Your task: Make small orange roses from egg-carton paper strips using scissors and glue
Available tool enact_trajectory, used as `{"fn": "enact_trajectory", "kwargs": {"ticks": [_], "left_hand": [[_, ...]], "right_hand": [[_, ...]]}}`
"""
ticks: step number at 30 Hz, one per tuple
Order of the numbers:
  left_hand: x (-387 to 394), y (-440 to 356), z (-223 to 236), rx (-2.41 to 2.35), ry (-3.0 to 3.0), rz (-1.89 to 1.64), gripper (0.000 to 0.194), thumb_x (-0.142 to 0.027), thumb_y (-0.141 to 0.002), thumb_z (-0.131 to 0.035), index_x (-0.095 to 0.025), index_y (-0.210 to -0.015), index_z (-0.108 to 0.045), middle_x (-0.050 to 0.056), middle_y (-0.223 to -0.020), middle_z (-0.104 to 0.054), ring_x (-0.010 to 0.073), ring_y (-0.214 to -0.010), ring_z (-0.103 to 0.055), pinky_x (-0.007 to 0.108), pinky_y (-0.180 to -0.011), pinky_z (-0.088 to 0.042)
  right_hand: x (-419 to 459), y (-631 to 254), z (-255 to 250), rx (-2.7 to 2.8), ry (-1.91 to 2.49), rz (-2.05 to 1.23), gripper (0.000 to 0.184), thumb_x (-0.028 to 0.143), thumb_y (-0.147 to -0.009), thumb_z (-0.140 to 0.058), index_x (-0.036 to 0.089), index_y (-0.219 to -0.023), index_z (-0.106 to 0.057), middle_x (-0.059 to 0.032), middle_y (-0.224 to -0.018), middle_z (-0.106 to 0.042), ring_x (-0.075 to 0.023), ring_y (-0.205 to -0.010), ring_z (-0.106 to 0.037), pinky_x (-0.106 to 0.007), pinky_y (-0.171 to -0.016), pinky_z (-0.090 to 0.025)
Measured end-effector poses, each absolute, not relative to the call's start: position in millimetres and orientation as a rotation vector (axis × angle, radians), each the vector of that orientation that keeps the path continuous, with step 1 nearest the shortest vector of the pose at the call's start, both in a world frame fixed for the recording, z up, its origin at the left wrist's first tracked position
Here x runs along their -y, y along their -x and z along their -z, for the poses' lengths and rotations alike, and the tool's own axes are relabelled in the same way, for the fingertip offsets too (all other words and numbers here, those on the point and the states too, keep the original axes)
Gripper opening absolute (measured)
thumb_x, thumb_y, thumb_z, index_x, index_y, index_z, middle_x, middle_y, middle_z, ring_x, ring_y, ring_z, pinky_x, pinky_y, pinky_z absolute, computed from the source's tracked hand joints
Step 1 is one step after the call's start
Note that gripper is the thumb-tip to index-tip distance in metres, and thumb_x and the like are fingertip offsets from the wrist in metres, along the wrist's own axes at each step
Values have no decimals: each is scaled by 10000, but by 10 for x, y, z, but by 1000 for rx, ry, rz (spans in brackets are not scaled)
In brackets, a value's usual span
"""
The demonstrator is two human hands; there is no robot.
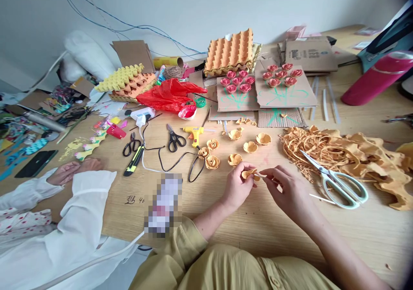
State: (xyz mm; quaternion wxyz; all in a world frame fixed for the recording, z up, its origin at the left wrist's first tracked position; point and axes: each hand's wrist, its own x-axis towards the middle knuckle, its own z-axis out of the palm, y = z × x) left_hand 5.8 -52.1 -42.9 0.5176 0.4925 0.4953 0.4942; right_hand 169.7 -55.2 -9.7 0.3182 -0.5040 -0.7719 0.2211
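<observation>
My left hand (240, 186) is closed around a small orange egg-carton flower (249, 173), its petals showing between thumb and fingers. Close beside it, my right hand (287, 186) pinches a thin white stick (322, 199); a pale tip touches the flower's edge, and the far end shows beyond the hand. Most of the stick is hidden by my fingers. Just beyond my hands lie open cupped flowers (250, 147) and several curled roses (212, 162). To the right, light-green scissors (343, 189) rest against a heap of orange carton scraps (319, 148).
A yellow glue gun (193, 135), black scissors (176, 138) and a cutter knife (134, 161) lie left of the flowers. Behind stand cardboard pieces with red roses (237, 81), egg trays (229, 51) and a pink bottle (376, 78). Another person's hands (75, 169) rest at left.
</observation>
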Motion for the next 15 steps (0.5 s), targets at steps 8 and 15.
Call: {"fn": "enact_trajectory", "kwargs": {"ticks": [8,15], "left_hand": [[557,-92,408,-1176,-1254,-1157,178,-65,-842,-587,-167,-985,-609,18,-903,-667,101,-684,-670,201,-640,-586],[566,-66,364,-1250,-1437,-1152,252,-5,-840,-548,-172,-1014,-619,29,-923,-706,125,-813,-692,219,-758,-559]], "right_hand": [[576,-1697,209,2067,1490,-544,235,251,-954,-526,252,-1086,-721,-18,-896,-637,-129,-604,-618,-272,-563,-445],[577,-1690,213,2132,1491,-503,284,246,-960,-510,278,-1146,-721,-16,-874,-633,-137,-628,-613,-269,-575,-436]]}}
